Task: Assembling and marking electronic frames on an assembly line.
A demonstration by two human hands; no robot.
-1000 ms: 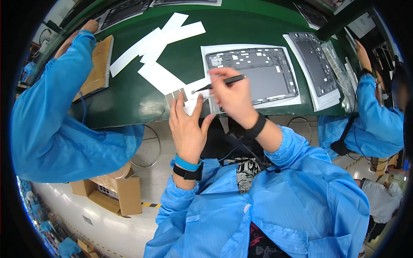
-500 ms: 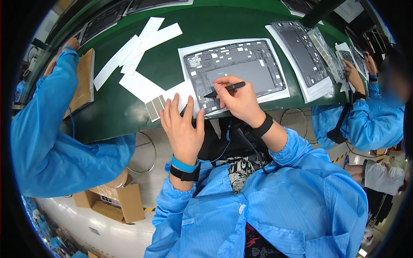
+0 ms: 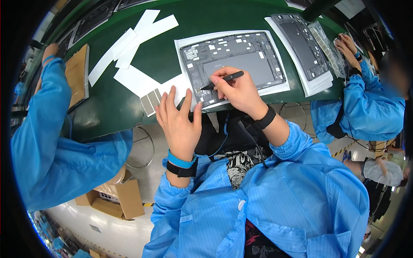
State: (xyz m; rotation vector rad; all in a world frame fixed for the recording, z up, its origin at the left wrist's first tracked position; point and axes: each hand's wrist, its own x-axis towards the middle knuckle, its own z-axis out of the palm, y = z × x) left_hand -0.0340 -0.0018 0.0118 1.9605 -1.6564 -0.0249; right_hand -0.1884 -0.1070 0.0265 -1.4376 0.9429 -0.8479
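Observation:
A dark grey tablet-like housing [image 3: 241,64] with many small white patches lies on a white sheet [image 3: 280,87] in front of me. My right hand [image 3: 238,90] is closed in a pinch on a slim black pen-shaped tool [image 3: 233,76]. Its pointed tip meets or hovers over the housing's lower left part; contact cannot be made out. My left hand [image 3: 180,122] has its fingers spread, with fingertips at the sheet's lower left corner. Beside those fingers is a white backing sheet with grey-beige rectangular pieces [image 3: 150,102].
Long white paper strips [image 3: 125,47] lie crossed on the green table [image 3: 172,71]. Another housing [image 3: 301,47] rests to the right. At the left stands a brown cardboard piece [image 3: 76,77] near a co-worker's blue sleeve [image 3: 41,129]; another co-worker's hands [image 3: 347,49] work at the right.
The whole view has shifted slightly, with the table things a little higher and further left. My hands keep nearly the same pose. The right co-worker's hands have come closer together.

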